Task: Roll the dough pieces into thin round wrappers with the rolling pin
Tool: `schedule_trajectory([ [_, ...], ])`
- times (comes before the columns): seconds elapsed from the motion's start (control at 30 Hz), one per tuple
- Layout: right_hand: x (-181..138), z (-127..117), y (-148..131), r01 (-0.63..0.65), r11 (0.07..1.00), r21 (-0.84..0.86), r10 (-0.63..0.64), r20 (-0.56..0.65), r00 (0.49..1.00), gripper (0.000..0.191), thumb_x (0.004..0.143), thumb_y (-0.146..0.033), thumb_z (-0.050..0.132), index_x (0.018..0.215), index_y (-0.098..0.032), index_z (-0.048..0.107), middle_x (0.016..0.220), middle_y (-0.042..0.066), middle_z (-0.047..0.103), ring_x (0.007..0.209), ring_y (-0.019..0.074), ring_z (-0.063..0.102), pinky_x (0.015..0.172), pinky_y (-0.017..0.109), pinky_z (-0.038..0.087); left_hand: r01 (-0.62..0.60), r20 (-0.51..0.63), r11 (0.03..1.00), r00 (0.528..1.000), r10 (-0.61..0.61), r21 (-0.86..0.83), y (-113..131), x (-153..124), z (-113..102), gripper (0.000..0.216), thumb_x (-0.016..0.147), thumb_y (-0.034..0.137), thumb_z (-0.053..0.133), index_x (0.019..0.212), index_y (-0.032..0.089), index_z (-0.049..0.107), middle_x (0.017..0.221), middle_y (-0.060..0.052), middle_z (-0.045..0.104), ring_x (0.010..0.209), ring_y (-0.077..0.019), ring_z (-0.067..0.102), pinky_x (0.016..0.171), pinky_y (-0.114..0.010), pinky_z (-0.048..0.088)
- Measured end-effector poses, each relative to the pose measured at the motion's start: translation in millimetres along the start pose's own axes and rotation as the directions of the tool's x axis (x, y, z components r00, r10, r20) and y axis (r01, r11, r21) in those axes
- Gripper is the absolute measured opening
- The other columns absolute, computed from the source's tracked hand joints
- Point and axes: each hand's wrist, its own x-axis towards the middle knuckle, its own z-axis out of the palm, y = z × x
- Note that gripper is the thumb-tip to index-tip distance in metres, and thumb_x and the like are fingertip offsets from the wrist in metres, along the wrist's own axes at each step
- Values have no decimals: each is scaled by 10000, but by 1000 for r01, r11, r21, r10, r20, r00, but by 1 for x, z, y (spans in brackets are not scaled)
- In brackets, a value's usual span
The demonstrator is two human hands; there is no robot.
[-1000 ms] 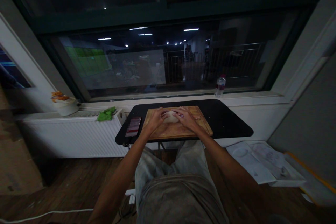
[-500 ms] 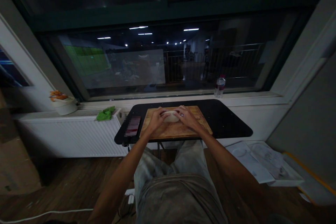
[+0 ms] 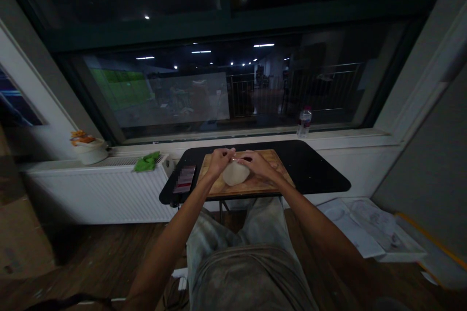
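A pale, smooth round piece of dough (image 3: 235, 175) is held over a wooden cutting board (image 3: 257, 186) on a small black table. My left hand (image 3: 220, 160) grips the far left edge of the dough between thumb and fingers. At the far right edge, my right hand (image 3: 256, 163) pinches it with curled fingers. Both hands are close together, and the dough's near face shows below them. Whether its lower edge touches the board, I cannot tell.
A phone (image 3: 184, 178) lies left of the board on the black table (image 3: 321, 175). A bottle (image 3: 304, 121) stands on the windowsill. Over the white radiator (image 3: 109, 194) are a green cloth (image 3: 146, 161) and a white tub (image 3: 89, 150). A shallow box (image 3: 401, 256) sits on the floor at right.
The dough has gone from a low shape between both palms to a rounder face tipped toward me. My hands have drawn closer together at its far edge.
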Motion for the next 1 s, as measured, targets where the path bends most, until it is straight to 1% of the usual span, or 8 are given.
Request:
schedule_trajectory([
  [0.17, -4, 11, 9, -56, 998, 18, 57, -92, 994, 291, 1047, -469, 722, 995, -207, 836, 1031, 73, 817, 991, 246, 721, 938, 368, 554, -27, -6, 999, 1000, 27, 37, -12, 3, -3, 469, 976, 594, 724, 853, 152, 824, 868, -100, 827, 826, -237, 732, 717, -302, 516],
  [0.33, -9, 5, 17, -79, 997, 19, 80, -109, 991, 298, 1037, -481, 722, 965, -208, 816, 996, 68, 801, 982, 244, 718, 921, 362, 555, -43, 204, 989, 976, 72, -144, -36, -8, -12, 458, 841, 612, 873, 966, 171, 860, 1037, -121, 864, 957, -272, 774, 886, -365, 594],
  [0.4, -9, 5, 20, -79, 996, 50, 84, -102, 991, 304, 1034, -497, 729, 1033, -211, 830, 1047, 77, 816, 1015, 252, 733, 942, 373, 565, -44, 236, 975, 967, 96, -217, -43, -12, -10, 479, 826, 603, 896, 1037, 174, 867, 1124, -132, 865, 1019, -283, 781, 942, -384, 603],
  [0.53, -9, 7, 22, -61, 994, 88, 69, -89, 994, 328, 1029, -506, 754, 1162, -223, 852, 1172, 103, 838, 1106, 277, 753, 1006, 411, 578, -38, 153, 969, 985, 77, -243, -52, -16, 0, 476, 837, 590, 895, 1026, 154, 873, 1110, -145, 864, 1012, -288, 782, 932, -385, 608],
  [0.63, -9, 6, 20, -50, 997, 66, 55, -70, 996, 310, 1034, -501, 753, 1128, -229, 869, 1204, 108, 842, 1124, 280, 748, 1029, 418, 570, -32, 126, 968, 990, 65, -248, -57, -17, 8, 484, 858, 617, 869, 988, 151, 878, 1063, -143, 862, 985, -286, 778, 896, -373, 603],
  [0.77, -8, 2, 18, -50, 999, -1, 50, -49, 998, 272, 1031, -460, 744, 1048, -221, 872, 1105, 91, 844, 1068, 264, 736, 1030, 408, 550, -30, 134, 968, 989, 65, -249, -58, -15, 11, 505, 867, 662, 845, 954, 166, 882, 1056, -135, 862, 991, -291, 774, 868, -358, 599],
  [0.9, -6, 1, 18, -84, 995, -45, 82, -44, 996, 259, 1020, -405, 723, 988, -193, 869, 1023, 90, 841, 971, 250, 738, 923, 361, 552, -20, 150, 976, 987, 54, -218, -53, -11, 10, 501, 851, 649, 853, 956, 161, 892, 1034, -130, 871, 957, -287, 777, 867, -358, 603],
  [1.0, -1, 2, 22, -137, 989, -49, 134, -47, 990, 278, 991, -392, 724, 898, -175, 871, 929, 84, 843, 872, 242, 737, 808, 323, 542, 49, 157, 971, 988, -12, -234, -52, -8, 10, 466, 809, 613, 889, 931, 163, 893, 1024, -128, 876, 937, -287, 778, 849, -353, 605],
])
